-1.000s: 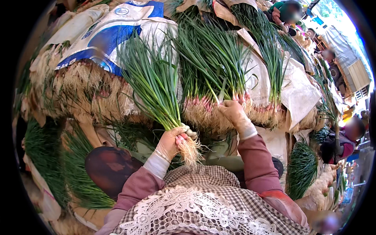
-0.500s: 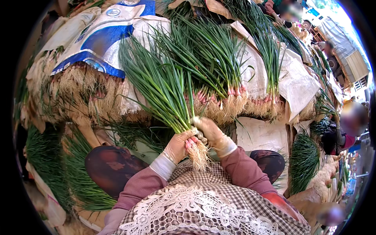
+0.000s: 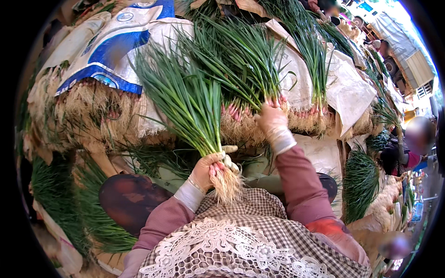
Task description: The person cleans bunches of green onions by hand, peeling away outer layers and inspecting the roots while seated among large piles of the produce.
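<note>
Green onions [image 3: 197,113] fill the left hand [image 3: 202,173], wrapped around them just above the pale roots [image 3: 227,185]. The right hand [image 3: 272,123] is at the pile [image 3: 245,69] ahead; I can't tell if it pinches anything. Looks like picking time; the next pull should be gentle.

Onion pile [image 3: 88,111]; atop it: blue-white sack [image 3: 98,56]; pale sack [image 3: 350,90]; green onions [image 3: 255,65]

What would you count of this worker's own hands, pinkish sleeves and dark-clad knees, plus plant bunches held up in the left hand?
Hands: 2, the left hand and the right hand
Pinkish sleeves: 2, left sleeve and right sleeve
Dark-clad knees: 2, left knee and right knee
Held-up bunches: 1, the green-leaved bunch
Total: 7
</note>
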Demonstrator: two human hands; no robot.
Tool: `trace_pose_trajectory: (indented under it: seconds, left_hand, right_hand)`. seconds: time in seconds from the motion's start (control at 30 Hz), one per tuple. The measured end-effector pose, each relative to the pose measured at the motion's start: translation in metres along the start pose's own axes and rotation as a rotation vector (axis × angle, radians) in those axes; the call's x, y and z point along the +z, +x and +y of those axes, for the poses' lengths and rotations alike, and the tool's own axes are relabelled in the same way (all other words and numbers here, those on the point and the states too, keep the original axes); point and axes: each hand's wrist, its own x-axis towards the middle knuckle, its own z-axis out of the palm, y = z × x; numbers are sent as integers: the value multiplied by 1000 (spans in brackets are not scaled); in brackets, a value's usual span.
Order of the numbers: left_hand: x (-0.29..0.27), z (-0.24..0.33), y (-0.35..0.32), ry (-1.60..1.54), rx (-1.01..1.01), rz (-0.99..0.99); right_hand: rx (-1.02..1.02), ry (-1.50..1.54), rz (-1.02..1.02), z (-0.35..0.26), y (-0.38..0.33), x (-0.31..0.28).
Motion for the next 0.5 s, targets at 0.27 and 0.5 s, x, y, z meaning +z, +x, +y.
trace_pose_trajectory:
  seconds: [0.27,0.5]
  left_hand:
    - [2,2,10,55,110,330]
    - [-12,-5,11,80,100,439]
  right_hand:
    - [-274,551,-150,38,-22,10]
    - [-586,702,26,3,-75,66]
